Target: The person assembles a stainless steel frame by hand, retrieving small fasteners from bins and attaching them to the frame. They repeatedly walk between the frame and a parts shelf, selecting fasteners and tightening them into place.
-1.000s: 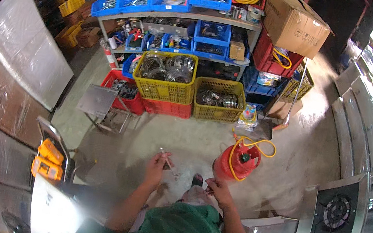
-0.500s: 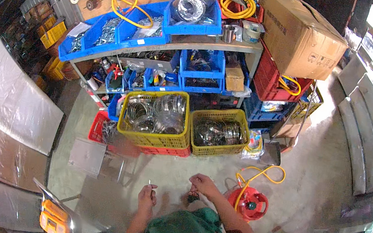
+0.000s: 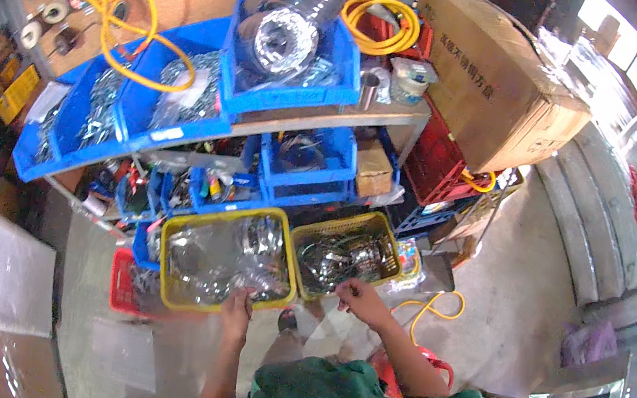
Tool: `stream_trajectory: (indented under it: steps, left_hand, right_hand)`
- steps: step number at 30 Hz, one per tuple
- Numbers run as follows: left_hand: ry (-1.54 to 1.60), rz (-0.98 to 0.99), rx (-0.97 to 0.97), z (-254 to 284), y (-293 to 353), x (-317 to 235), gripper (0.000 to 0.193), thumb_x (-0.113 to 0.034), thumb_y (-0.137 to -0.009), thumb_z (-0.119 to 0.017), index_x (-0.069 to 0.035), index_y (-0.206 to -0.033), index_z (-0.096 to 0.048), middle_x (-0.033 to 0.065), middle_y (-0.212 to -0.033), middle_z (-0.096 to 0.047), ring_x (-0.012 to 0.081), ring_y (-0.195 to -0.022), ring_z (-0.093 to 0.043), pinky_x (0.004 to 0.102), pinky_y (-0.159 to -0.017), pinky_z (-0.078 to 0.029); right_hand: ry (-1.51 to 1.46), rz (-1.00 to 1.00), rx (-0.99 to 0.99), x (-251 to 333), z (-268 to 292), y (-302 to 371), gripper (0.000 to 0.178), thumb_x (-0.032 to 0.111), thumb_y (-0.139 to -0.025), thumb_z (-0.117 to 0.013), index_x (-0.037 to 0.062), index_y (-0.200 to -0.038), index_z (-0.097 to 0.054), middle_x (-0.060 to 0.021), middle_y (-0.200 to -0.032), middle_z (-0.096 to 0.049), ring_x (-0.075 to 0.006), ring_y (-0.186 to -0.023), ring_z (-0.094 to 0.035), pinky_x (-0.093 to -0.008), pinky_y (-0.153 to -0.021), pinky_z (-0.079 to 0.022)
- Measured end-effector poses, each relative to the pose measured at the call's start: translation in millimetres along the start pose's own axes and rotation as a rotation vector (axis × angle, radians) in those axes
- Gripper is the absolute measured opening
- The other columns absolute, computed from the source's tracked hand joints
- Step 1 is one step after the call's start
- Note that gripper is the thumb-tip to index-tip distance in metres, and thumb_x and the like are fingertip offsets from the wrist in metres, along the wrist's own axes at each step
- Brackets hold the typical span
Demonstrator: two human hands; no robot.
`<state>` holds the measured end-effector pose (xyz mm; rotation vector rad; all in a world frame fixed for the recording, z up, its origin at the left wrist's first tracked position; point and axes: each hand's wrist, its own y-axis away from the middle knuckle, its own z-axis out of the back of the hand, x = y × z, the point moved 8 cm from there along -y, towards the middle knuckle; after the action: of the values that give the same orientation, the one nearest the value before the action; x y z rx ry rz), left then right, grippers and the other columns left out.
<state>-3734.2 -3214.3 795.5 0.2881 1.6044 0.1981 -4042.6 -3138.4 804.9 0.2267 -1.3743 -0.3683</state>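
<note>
Though left hand [image 3: 235, 312] by left yellow basket [image 3: 289, 258] and right hand [image 3: 362, 300] near right yellow basket [image 3: 340, 228] look curled, any grasp cannot be told; shiny metal parts [image 3: 260, 242] lie in both, amount handled unclear.

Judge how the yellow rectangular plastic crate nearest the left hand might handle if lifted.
The yellow crate is probably heavy, given the shiny metal pieces inside. Its even rim suggests stiffness. Those pieces, seemingly loosely piled, might shift.
</note>
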Motion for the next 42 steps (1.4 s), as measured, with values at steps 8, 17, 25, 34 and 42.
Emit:
stream_trajectory:
  steps: [8,17,25,34,42]
  left_hand:
    - [-0.183,-0.006,0.242,-66.0,-121.1,-25.5,0.029,-0.024,-0.102,-0.05,-0.003,-0.089,-0.065,-0.0046,-0.06,-0.043,0.0049,-0.053,-0.038,0.0245,-0.049,-0.03]
    - [-0.192,0.059,0.252,-104.4,-139.2,-30.1,0.027,-0.025,-0.102,-0.05,-0.006,-0.088,-0.064,-0.0053,-0.059,-0.043,0.0055,-0.05,-0.039,0.0242,-0.045,-0.029]
    - [-0.369,0.239,0.076,-150.2,-111.9,-29.3,0.029,-0.027,-0.101,-0.051,-0.006,-0.088,-0.064,-0.0039,-0.062,-0.047,0.0052,-0.052,-0.039,0.0246,-0.046,-0.03]
    - [-0.422,0.05,0.119,-252.2,-93.8,-38.9,0.026,-0.023,-0.102,-0.052,-0.003,-0.117,-0.06,-0.0018,-0.071,-0.053,0.0065,-0.06,-0.046,0.0244,-0.054,-0.039]
    - [-0.422,0.067,0.073,-247.9,-99.2,-8.5,0.027,-0.018,-0.1,-0.052,-0.002,-0.121,-0.058,0.0,-0.073,-0.056,0.0081,-0.062,-0.049,0.0253,-0.057,-0.041]
  right_hand:
    - [-0.112,-0.268,-0.167,-50.7,0.0,-9.1,0.03,0.03,-0.095,-0.061,0.003,-0.11,-0.064,-0.0059,-0.081,-0.067,-0.0124,-0.07,-0.064,-0.0266,-0.061,-0.05]
    - [-0.107,0.016,-0.148,-49.3,23.6,-74.5,0.033,0.03,-0.095,-0.06,0.0012,-0.111,-0.064,-0.0069,-0.08,-0.067,-0.0133,-0.067,-0.062,-0.0307,-0.06,-0.05]
    - [0.192,0.21,-0.085,-31.3,132.0,-170.6,0.032,0.026,-0.091,-0.063,-0.0013,-0.108,-0.063,-0.0116,-0.081,-0.068,-0.0181,-0.067,-0.065,-0.036,-0.063,-0.052]
    - [-0.069,-0.046,-0.199,-75.3,247.8,-180.0,0.024,0.02,-0.093,-0.062,-0.0004,-0.105,-0.065,-0.0083,-0.085,-0.066,-0.0134,-0.073,-0.062,-0.0306,-0.063,-0.049]
    - [-0.094,0.152,-0.221,-110.0,243.8,-164.1,0.023,0.023,-0.093,-0.062,0.0008,-0.097,-0.064,-0.006,-0.084,-0.065,-0.012,-0.073,-0.06,-0.0299,-0.062,-0.048]
